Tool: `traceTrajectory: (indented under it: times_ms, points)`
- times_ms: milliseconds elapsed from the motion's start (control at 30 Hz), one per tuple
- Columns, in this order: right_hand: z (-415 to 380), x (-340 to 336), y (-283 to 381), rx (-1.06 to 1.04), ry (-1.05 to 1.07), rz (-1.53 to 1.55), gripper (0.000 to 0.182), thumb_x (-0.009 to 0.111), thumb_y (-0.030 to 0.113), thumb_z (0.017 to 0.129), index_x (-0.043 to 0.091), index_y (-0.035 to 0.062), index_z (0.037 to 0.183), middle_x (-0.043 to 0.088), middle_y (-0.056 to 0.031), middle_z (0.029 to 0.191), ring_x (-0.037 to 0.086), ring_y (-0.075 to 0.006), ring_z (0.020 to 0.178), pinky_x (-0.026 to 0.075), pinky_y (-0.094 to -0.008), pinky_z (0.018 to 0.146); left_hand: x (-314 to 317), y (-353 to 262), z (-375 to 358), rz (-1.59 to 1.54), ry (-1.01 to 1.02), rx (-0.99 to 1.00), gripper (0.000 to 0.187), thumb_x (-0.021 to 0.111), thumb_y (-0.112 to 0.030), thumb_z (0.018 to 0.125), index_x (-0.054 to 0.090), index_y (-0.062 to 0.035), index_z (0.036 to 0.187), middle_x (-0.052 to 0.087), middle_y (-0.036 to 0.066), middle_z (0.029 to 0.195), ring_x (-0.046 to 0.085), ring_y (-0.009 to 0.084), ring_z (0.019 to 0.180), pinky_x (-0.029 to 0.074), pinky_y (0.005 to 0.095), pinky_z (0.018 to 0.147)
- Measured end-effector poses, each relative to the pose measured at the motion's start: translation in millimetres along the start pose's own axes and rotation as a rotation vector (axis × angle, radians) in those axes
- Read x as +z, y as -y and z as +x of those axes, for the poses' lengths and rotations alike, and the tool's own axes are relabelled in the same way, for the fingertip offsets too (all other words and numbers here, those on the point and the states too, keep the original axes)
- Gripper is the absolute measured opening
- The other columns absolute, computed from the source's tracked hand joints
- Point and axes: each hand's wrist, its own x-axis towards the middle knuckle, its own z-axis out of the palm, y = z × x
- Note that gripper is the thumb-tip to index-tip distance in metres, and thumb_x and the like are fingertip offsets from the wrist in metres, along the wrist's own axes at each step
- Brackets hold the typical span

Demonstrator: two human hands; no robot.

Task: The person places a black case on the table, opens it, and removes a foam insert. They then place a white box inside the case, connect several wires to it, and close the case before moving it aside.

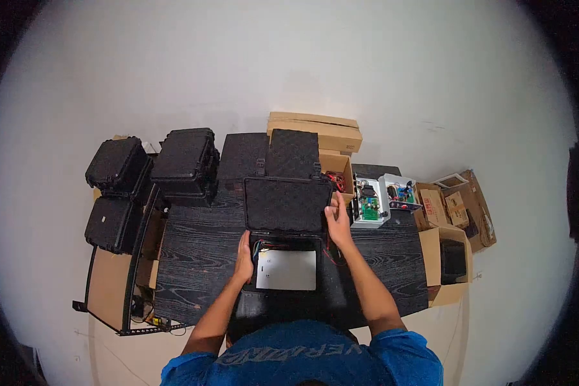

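Observation:
A black hard case (286, 294) stands open in front of me, its lid (288, 204) tilted back to show dark foam lining. Inside the base lies a silver metal panel (286, 270), with thin coloured wires (267, 244) along its upper left edge. My left hand (244, 258) rests flat against the left side of the base, fingers stretched out. At the right edge of the lid is my right hand (338, 222), its thumb over the inner side and its fingers along the outside. A thin red wire (331, 254) runs beside the base on the right.
Closed black cases (185, 161) stand stacked at the left. Behind the lid are long cardboard boxes (315, 128) and a carton with red cables (336, 180). White housings with green circuit boards (370, 207) sit at the right, near an open carton (432, 257). The dark wood-grain table (193, 257) lies beneath.

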Motion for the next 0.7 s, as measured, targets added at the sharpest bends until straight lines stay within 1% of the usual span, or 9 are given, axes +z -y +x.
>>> traceTrajectory:
  times_ms: [133, 167, 267, 300, 333, 400, 533, 600, 700]
  points:
    - [-35.6, -16.9, 9.0, -0.066, 0.025, 0.009, 0.065, 0.064, 0.016, 0.101, 0.034, 0.0022, 0.157, 0.058, -0.0092, 0.115, 0.054, -0.0154, 0.096, 0.049, -0.0287, 0.084, 2.7, -17.1, -16.5, -0.263, -0.016, -0.197, 0.089, 0.010, -0.067, 0.104, 0.024, 0.0001, 0.161, 0.024, 0.014, 0.168, 0.021, 0.0310, 0.155, 0.012, 0.0397, 0.127]
    - [-48.5, -20.8, 15.0, -0.119, -0.023, -0.103, 0.065, 0.069, 0.008, 0.092, 0.044, 0.0034, 0.152, 0.057, -0.0090, 0.106, 0.053, -0.0161, 0.091, 0.049, -0.0288, 0.080, 2.5, -18.7, -20.8, -0.342, -0.037, -0.310, 0.093, 0.009, -0.070, 0.104, 0.022, 0.0006, 0.162, 0.022, 0.014, 0.169, 0.020, 0.0304, 0.155, 0.012, 0.0387, 0.127]
    - [-89.5, -40.4, 48.4, -0.157, 0.139, -0.273, 0.068, 0.068, -0.001, 0.081, 0.052, 0.0056, 0.147, 0.053, -0.0070, 0.099, 0.055, -0.0198, 0.088, 0.048, -0.0301, 0.085, -13.9, -11.6, -39.8, -0.567, -0.132, -0.756, 0.097, 0.010, -0.076, 0.101, 0.022, -0.0019, 0.163, 0.022, 0.011, 0.169, 0.023, 0.0301, 0.155, 0.014, 0.0391, 0.126]
    - [-103.7, -46.8, 54.8, -0.163, 0.207, -0.326, 0.072, 0.067, -0.003, 0.075, 0.054, 0.0068, 0.145, 0.055, -0.0101, 0.101, 0.057, -0.0248, 0.091, 0.050, -0.0327, 0.087, -25.9, 26.9, -49.4, -0.676, -0.027, -0.606, 0.099, 0.012, -0.079, 0.099, 0.021, -0.0050, 0.164, 0.022, 0.009, 0.170, 0.026, 0.0285, 0.154, 0.017, 0.0393, 0.126]
    - [-118.9, -52.4, 54.9, -0.169, 0.276, -0.380, 0.075, 0.066, -0.006, 0.069, 0.056, 0.0080, 0.142, 0.057, -0.0132, 0.103, 0.060, -0.0298, 0.094, 0.051, -0.0353, 0.090, -29.1, 9.8, -49.6, -0.696, -0.005, -0.607, 0.098, 0.010, -0.079, 0.099, 0.019, -0.0068, 0.164, 0.020, 0.009, 0.171, 0.023, 0.0270, 0.155, 0.015, 0.0382, 0.127]
    - [-160.2, -60.8, 26.3, -0.285, 0.436, -0.478, 0.079, 0.071, -0.004, 0.066, 0.057, 0.0110, 0.142, 0.059, -0.0159, 0.113, 0.061, -0.0361, 0.109, 0.050, -0.0394, 0.098, -36.3, -49.7, -48.9, -0.739, 0.038, -0.609, 0.097, 0.008, -0.079, 0.098, 0.015, -0.0105, 0.166, 0.016, 0.008, 0.172, 0.017, 0.0241, 0.157, 0.009, 0.0362, 0.127]
    - [-196.3, -56.5, 0.1, -0.128, 0.485, -0.470, 0.081, 0.076, -0.001, 0.066, 0.056, 0.0130, 0.143, 0.055, -0.0180, 0.127, 0.057, -0.0380, 0.124, 0.048, -0.0422, 0.106, -36.9, -61.6, -58.8, -0.545, 0.118, -0.439, 0.085, 0.018, -0.068, 0.105, 0.017, -0.0078, 0.165, 0.013, 0.013, 0.172, 0.013, 0.0262, 0.159, 0.007, 0.0363, 0.127]
    - [-202.2, -53.6, -2.7, -0.078, 0.509, -0.495, 0.080, 0.077, 0.001, 0.067, 0.056, 0.0125, 0.144, 0.052, -0.0186, 0.133, 0.054, -0.0382, 0.127, 0.048, -0.0431, 0.107, -42.4, -34.5, -71.5, -0.247, 0.185, -0.341, 0.081, 0.033, -0.059, 0.106, 0.016, -0.0047, 0.164, 0.012, 0.017, 0.172, 0.012, 0.0291, 0.159, 0.009, 0.0369, 0.127]
    - [-201.5, -51.0, 25.3, -0.022, 0.558, -0.548, 0.078, 0.077, 0.004, 0.073, 0.052, 0.0106, 0.146, 0.046, -0.0210, 0.142, 0.050, -0.0393, 0.134, 0.046, -0.0441, 0.111, -44.1, -41.2, -82.7, 0.081, 0.233, -0.245, 0.085, 0.052, -0.046, 0.103, 0.014, -0.0007, 0.163, 0.012, 0.022, 0.171, 0.013, 0.0332, 0.158, 0.011, 0.0380, 0.127]
